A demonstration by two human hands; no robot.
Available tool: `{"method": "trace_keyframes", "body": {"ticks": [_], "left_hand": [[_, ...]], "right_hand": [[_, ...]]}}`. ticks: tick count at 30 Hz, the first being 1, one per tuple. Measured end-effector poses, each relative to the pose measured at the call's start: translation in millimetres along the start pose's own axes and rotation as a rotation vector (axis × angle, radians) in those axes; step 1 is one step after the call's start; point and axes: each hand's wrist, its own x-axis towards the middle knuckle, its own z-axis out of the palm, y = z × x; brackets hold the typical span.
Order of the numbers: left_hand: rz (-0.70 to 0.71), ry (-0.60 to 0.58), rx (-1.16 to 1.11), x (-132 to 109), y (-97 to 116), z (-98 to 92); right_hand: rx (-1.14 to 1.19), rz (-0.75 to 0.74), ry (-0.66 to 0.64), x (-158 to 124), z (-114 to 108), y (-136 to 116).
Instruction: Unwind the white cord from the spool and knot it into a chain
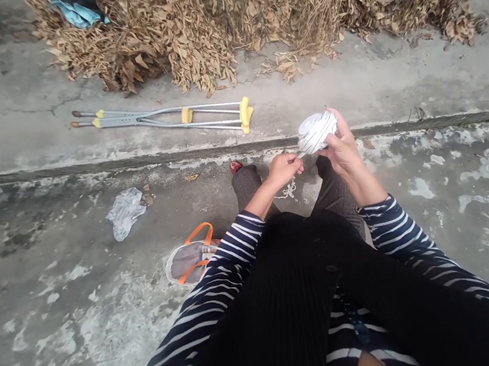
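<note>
Currently, our right hand (pixel 343 150) wraps its fingers around the wound white roll (pixel 317 131), seen across the line of the concrete step's edge (pixel 163 152), while our left hand (pixel 283 168) pinches a strand leading off it. Metal crutches (pixel 186 115) lie along the step near that edge—an orange-handled bag (pixel 187 261) sits beside our left sleeve (pixel 236 241)—and mottled concrete floor (pixel 476 186) stretches wide to our right.
</note>
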Motion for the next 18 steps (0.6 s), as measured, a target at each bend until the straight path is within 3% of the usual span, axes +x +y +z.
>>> {"method": "trace_keyframes", "body": {"ticks": [8, 18], "left_hand": [[-0.053, 0.055, -0.036, 12, -29, -1.0], [-0.098, 0.018, -0.123, 27, -18, 0.9]], "right_hand": [[0.000, -0.003, -0.060, 1, -7, -14], [-0.180, -0.147, -0.115, 1, -11, -53]]}}
